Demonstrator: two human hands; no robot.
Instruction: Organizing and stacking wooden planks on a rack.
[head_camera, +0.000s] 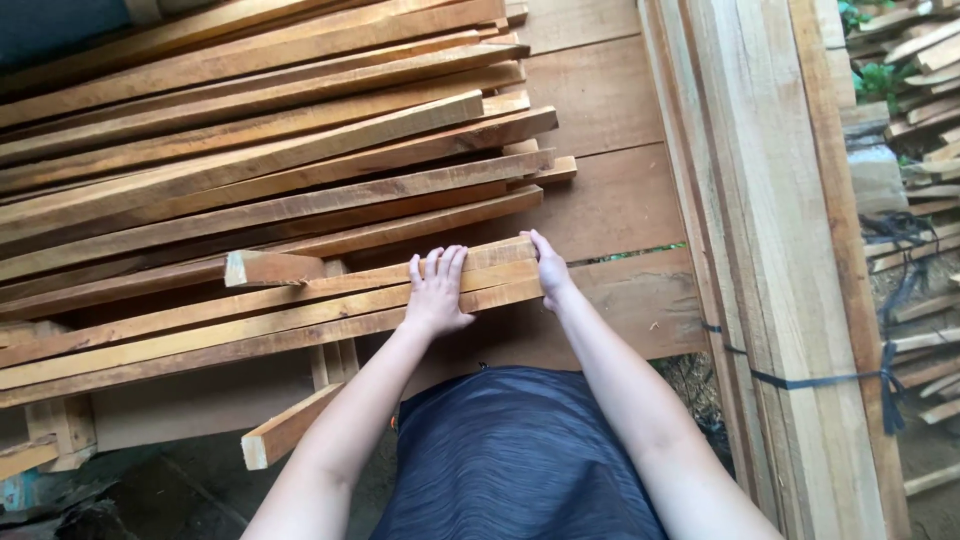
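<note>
Three long wooden slats lie side by side at the near edge of a wooden platform. My left hand lies flat across the tops of them, fingers spread, near their right ends. My right hand presses against the slats' right ends, fingers pointing away from me. Neither hand closes around anything. Behind these slats a big pile of similar slats runs diagonally up to the left.
A short wood block rests on the pile. Another short piece sticks out below the platform planks. A tall bundle of boards, tied with a black strap, stands on the right. More stacked wood lies at far right.
</note>
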